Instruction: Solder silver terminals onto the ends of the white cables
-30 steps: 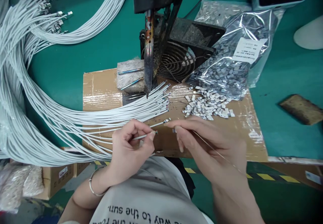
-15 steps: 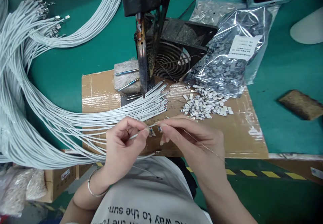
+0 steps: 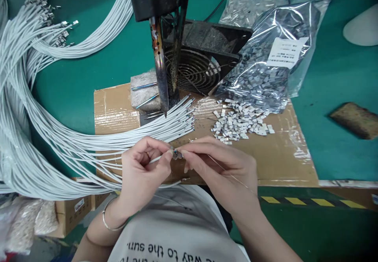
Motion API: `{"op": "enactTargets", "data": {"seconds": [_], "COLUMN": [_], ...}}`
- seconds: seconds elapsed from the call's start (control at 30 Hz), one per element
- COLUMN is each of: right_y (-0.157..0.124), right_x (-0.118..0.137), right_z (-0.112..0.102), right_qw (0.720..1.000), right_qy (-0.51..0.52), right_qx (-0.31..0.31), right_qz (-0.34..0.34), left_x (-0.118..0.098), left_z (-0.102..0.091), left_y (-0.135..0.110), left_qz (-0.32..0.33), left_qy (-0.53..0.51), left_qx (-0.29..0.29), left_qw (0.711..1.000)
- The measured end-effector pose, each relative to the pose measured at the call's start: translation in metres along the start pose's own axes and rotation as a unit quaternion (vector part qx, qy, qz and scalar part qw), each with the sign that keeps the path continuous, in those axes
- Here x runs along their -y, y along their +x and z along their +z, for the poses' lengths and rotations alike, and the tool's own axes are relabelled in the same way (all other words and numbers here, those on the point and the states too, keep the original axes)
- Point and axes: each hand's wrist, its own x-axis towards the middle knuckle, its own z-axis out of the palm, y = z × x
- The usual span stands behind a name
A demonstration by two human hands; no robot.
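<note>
My left hand pinches a white cable between thumb and forefinger, near its end. Opposite it, my right hand is closed at the fingertips on a small connector, which meets the cable end; the fingers partly hide the joint. A thin silvery wire passes across the right hand, and its tip shows above the forefinger. Just beyond the hands, a row of white cables lies with dark-tipped ends on the cardboard. Small white-and-metal pieces are piled to the right.
A soldering iron points down above the cables, beside a black fan. Behind the pile rests a labelled bag of pieces. A brown sponge lies far right. Large cable bundles cover the left side.
My right hand has moved left, closing the gap between its fingertips and the cable end in my left hand. The whole view has shifted slightly.
</note>
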Motion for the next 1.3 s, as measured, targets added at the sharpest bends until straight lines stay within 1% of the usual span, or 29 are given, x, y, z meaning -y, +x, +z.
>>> {"op": "enactTargets", "data": {"seconds": [0.27,0.4,0.57,0.63,0.73,0.83,0.93,1.07,1.3], "right_y": [-0.002,-0.004,-0.008,-0.009,-0.009,-0.005,0.001,0.005,0.006], "right_x": [-0.001,-0.002,-0.005,-0.006,-0.005,-0.002,0.002,0.003,-0.001], "right_z": [0.001,0.002,0.000,-0.001,-0.003,-0.001,0.002,0.005,0.004], "right_qw": [0.999,0.998,0.985,0.982,0.988,0.997,0.999,0.999,0.999], "right_qy": [-0.031,-0.050,-0.116,-0.128,-0.110,-0.054,0.001,0.026,0.034], "right_qx": [0.000,-0.003,-0.028,-0.039,-0.045,-0.053,-0.042,-0.023,-0.021], "right_qz": [-0.032,-0.045,-0.125,-0.135,-0.094,-0.034,0.003,0.019,0.019], "left_x": [0.000,-0.006,-0.012,-0.011,-0.009,-0.007,-0.007,-0.011,-0.012], "left_z": [0.001,0.003,0.005,0.005,0.005,0.004,0.003,0.003,0.003], "left_y": [0.001,0.004,0.007,0.007,0.007,0.006,0.004,0.003,0.003], "left_qz": [0.003,0.005,0.007,0.006,0.007,0.003,-0.003,-0.003,0.001], "left_qy": [-0.009,0.006,0.018,0.019,0.010,-0.006,-0.011,0.009,0.023], "left_qx": [0.010,-0.005,-0.008,-0.015,-0.016,-0.013,-0.008,0.001,0.006], "left_qw": [1.000,1.000,1.000,1.000,1.000,1.000,1.000,1.000,1.000]}}
